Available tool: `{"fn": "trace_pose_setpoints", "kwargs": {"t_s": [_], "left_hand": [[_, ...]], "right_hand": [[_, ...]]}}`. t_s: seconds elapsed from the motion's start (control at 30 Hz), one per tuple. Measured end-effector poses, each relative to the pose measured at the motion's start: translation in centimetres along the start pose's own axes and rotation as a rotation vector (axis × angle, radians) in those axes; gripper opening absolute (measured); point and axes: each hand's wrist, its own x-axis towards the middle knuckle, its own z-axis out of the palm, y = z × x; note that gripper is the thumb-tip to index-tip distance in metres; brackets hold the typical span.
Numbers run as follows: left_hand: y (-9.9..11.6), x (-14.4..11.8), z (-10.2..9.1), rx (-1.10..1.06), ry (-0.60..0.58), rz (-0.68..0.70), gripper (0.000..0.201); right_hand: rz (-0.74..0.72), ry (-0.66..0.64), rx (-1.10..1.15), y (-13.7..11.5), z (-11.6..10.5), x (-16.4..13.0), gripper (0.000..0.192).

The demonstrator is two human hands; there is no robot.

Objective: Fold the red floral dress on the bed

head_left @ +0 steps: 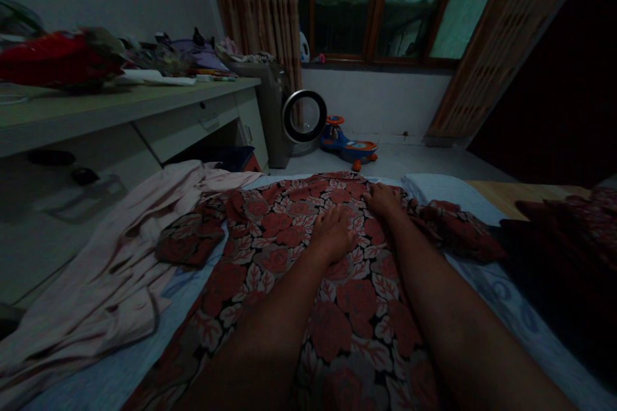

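Note:
A red and grey floral dress [284, 250] lies spread out over a light blue bed cover [501, 295], its body running toward me. One sleeve reaches out to the left and the other to the right. My left hand [332, 234] rests flat on the middle of the dress with its fingers pointing away from me. Farther up and to the right, my right hand [384, 201] lies on the cloth near the shoulder, fingers stretched out. Neither hand is closed on the fabric.
A pale pink garment [120, 270] is draped along the bed's left side. Dark folded clothes [563, 270] lie at the right. A cluttered desk [202, 103] stands left, beside a washing machine with its round door [304, 117] open. A blue and orange ride-on toy [347, 143] sits on the floor.

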Motion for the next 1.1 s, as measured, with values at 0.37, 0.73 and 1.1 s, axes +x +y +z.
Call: {"fn": "trace_pose_setpoints", "kwargs": {"t_s": [0.37, 0.73, 1.1], "left_hand": [[0.0, -0.1, 0.0, -0.01, 0.017, -0.005, 0.058], [0.0, -0.2, -0.1, -0.043, 0.009, -0.004, 0.057], [-1.7, 0.3, -1.5, -0.087, 0.214, -0.127, 0.027]], "right_hand": [[-0.209, -0.015, 0.026, -1.2, 0.0, 0.3, 0.035], [-0.095, -0.031, 0.032, -0.9, 0.0, 0.1, 0.04], [-0.242, -0.061, 0.154, -5.5, -3.7, -7.6, 0.031]]}}
